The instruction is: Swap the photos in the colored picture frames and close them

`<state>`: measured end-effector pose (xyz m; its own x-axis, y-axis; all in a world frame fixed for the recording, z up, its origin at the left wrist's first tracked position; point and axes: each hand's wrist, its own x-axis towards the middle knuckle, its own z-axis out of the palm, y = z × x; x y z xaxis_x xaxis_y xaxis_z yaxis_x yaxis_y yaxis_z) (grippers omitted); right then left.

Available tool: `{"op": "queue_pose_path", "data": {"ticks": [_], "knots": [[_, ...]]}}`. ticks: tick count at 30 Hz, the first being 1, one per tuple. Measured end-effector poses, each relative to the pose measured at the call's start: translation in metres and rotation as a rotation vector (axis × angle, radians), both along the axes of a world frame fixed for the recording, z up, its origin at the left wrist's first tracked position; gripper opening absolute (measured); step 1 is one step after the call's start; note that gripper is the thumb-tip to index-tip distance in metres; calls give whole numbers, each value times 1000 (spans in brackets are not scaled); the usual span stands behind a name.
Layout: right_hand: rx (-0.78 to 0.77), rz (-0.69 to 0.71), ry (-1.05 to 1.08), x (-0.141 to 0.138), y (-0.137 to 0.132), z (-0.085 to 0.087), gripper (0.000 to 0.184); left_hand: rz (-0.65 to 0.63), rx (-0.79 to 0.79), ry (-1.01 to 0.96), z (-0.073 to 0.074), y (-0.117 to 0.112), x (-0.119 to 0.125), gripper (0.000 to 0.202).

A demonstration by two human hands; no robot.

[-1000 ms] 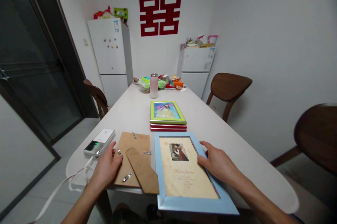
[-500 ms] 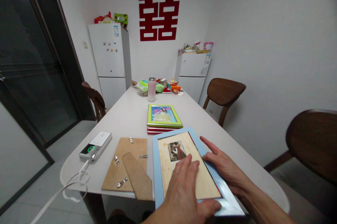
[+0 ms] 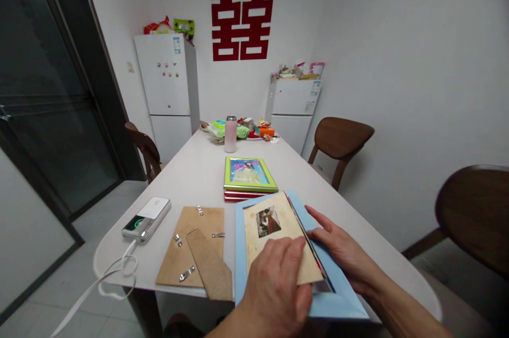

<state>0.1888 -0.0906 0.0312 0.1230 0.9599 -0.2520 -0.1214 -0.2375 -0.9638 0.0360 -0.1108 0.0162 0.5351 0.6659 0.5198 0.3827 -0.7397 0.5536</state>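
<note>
A light blue picture frame (image 3: 242, 253) lies at the near edge of the white table (image 3: 199, 174). Inside it sits a cream paper insert (image 3: 274, 227) with a small photo, its right edge lifted off the frame. My left hand (image 3: 278, 285) lies on the near part of the insert, fingers curled at its lifted edge. My right hand (image 3: 338, 250) rests on the frame's right side, fingers stretched toward that same edge. A brown backing board (image 3: 194, 248) with metal clips and a stand lies just left of the frame.
A stack of frames (image 3: 248, 179), green on top of red, lies beyond the blue one. A power bank (image 3: 146, 219) with a white cable sits at the left. A pink bottle (image 3: 230, 134) and clutter stand at the far end. Brown chairs (image 3: 340, 139) flank the table; two fridges stand behind.
My left hand left the backing board and moved onto the paper insert. The insert's right edge has risen out of the blue frame. My right hand stayed on the frame's right side.
</note>
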Motion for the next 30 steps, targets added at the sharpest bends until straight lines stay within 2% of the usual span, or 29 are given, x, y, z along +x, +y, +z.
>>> {"op": "queue_pose_path", "data": {"ticks": [3, 6, 8, 11, 14, 16, 19, 22, 24, 27, 30], "knots": [[26, -61, -229, 9, 6, -10, 71, 169, 51, -95, 7, 7, -22, 53], [36, -71, -517, 23, 12, -26, 63, 420, -4, -159, 9, 14, -55, 44], [54, -67, -720, 30, 15, -37, 55, 499, -80, -142, 4, 18, -77, 40], [79, -56, -1013, 35, 18, -46, 47, 533, -183, -67, -11, 19, -101, 35], [74, -50, -1209, 33, 20, -48, 45, 546, -200, 72, -24, 16, -113, 33], [84, -30, -1291, 31, 20, -48, 45, 541, -184, 180, -27, 14, -116, 33], [128, 1, -1365, 31, 20, -49, 43, 535, -139, 340, -23, 12, -117, 34], [220, -19, -1372, 27, 17, -45, 43, 560, -94, 464, -15, 10, -116, 35], [287, -39, -1288, 18, 15, -40, 43, 583, -71, 495, -11, 9, -115, 35], [254, 47, -936, -4, 13, -33, 45, 544, -52, 467, -12, 9, -112, 42], [128, 185, -543, -27, 15, -34, 52, 418, -84, 447, -16, 7, -105, 52]]}}
